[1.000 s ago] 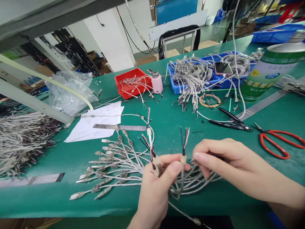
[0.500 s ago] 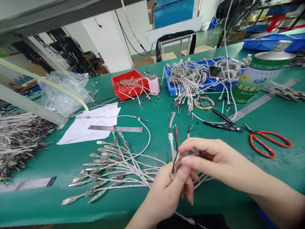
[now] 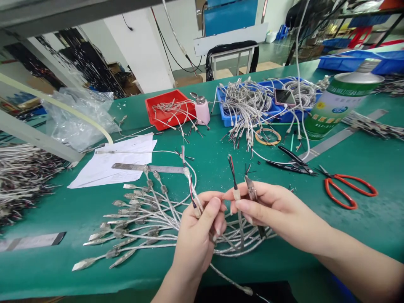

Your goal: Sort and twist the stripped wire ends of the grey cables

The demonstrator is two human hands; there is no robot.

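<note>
My left hand (image 3: 202, 223) is closed round cable ends at the middle front; a stripped end (image 3: 186, 171) with red and dark wires sticks up from it. My right hand (image 3: 268, 202) pinches another cable end (image 3: 236, 194) with a pale collar and black and red wires, and also holds a small metal blade tool (image 3: 251, 188). The fingertips of both hands are close together. Under and behind them lies a bundle of white cables (image 3: 158, 244) with clear plugs fanned to the left.
A ruler (image 3: 135, 166) lies on white papers. Behind stand a red tray (image 3: 151, 103), a pink bottle (image 3: 202, 112) and a blue tray (image 3: 227, 120) of cables. Black cutters (image 3: 299, 162), red-handled scissors (image 3: 356, 177) and a green-white can (image 3: 334, 105) are at the right.
My hands have moved apart slightly, my left hand going left with its cable. The cable end and blade tool in my right hand now show clearly.
</note>
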